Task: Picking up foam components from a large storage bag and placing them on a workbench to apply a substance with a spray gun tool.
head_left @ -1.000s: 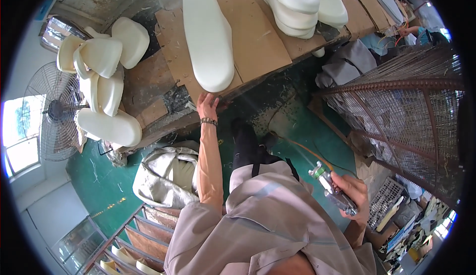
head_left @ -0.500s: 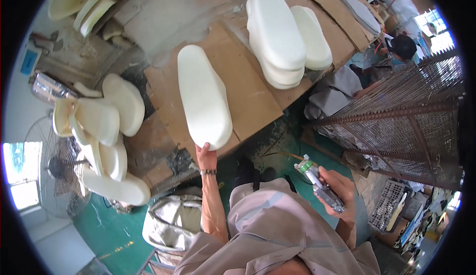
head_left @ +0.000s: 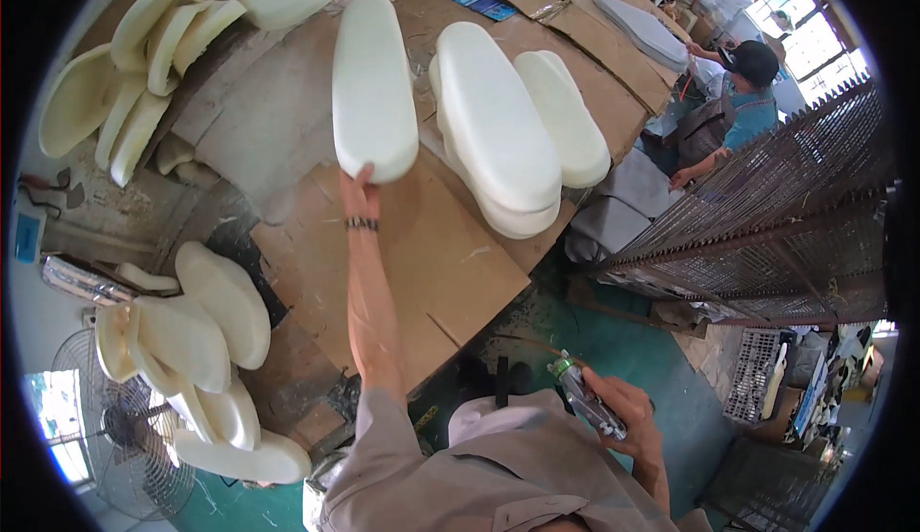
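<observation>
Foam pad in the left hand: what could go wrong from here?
The left hand grips the long white foam pad only at its near end, so it may sag or slip. It could also knock the stacked pads beside it. The right hand holds a spray gun, so it can't help.

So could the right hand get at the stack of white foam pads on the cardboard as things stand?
Probably not freely. The right hand is already holding a spray tool low by the body, and the stack of foam pads lies further across the cardboard-covered table, though nothing blocks the way.
</observation>
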`<state>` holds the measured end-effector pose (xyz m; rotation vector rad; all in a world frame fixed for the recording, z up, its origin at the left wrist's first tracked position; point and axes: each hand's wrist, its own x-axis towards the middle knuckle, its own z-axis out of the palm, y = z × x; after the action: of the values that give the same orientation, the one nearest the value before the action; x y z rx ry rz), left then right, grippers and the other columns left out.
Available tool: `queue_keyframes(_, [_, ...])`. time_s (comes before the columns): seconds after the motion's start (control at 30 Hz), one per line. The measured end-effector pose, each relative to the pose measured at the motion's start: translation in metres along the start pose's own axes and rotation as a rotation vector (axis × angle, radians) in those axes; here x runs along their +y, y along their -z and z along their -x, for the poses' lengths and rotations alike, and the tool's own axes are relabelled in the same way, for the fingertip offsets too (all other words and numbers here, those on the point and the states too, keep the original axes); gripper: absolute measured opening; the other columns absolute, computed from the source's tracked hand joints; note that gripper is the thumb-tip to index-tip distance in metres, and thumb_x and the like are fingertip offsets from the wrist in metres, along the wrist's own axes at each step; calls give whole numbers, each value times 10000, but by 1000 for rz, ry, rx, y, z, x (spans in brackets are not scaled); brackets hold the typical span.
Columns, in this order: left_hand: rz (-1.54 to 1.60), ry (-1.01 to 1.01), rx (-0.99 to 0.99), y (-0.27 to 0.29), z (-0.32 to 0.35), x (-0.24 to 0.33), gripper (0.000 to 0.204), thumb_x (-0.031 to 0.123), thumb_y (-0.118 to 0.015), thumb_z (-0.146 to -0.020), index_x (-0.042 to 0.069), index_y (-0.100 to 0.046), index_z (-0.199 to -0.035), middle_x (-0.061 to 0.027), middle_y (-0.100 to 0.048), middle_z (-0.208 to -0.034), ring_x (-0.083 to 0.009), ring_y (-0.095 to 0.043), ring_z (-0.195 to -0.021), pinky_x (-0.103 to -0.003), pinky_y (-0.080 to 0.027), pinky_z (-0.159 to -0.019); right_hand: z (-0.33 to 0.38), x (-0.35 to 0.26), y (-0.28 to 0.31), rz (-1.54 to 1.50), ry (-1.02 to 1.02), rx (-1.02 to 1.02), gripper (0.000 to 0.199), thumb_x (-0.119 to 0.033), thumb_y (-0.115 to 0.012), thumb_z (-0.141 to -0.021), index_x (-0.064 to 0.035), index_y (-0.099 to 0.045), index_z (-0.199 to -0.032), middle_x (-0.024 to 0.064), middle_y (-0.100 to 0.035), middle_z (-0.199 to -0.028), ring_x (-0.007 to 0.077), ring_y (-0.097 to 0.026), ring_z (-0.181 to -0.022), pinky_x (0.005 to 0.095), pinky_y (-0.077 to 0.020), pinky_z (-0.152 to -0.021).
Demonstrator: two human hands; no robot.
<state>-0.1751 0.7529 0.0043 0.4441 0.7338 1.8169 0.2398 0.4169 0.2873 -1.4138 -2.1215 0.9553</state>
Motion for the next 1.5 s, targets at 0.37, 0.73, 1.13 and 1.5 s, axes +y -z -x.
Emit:
queue_keyframes(0.37, [-134, 246, 253, 2, -131, -83, 333, 188, -660, -970, 16, -546, -1231, -113, -677, -1067, -246, -685, -910, -394, -588, -825, -34, -4, -30, -17, -226, -92, 797, 114, -626, -613, -36, -550, -1393, 203, -662, -935, 367, -650, -789, 389, -523, -706])
queue_keyframes(0.73, [-222, 559, 318, 113, 329, -4, 467, 177, -617, -990, 31, -477, -1411, -142, -665, -1232, -276, -673, -1090, -411, -568, -912, -164, 25, -105, -80, 162, -88, 580, 1, -707, -830, 3, -537, -1385, 186, -660, -998, 329, -662, -865, 350, -524, -783])
queue_keyframes(1.13, [-425, 349, 1533, 107, 763, -8, 444, 143, -697, -899, 25, -572, -1308, -107, -695, -1078, -174, -694, -821, -300, -588, -654, -320, 192, -300, 1117, 570, -57, 735, -464, -479, -1000, 21, -295, -1521, 240, -350, -1550, 446, -297, -1437, 578, -263, -1169])
queue_keyframes(1.5, [373, 545, 1677, -6, 891, -193, 355, 133, -689, -919, 53, -591, -1250, -78, -718, -953, -157, -687, -657, -356, -596, -552, -250, 188, -315, 530, 821, -134, 633, -227, -580, -946, 44, -367, -1477, 292, -362, -1516, 471, -324, -1409, 519, -264, -1186])
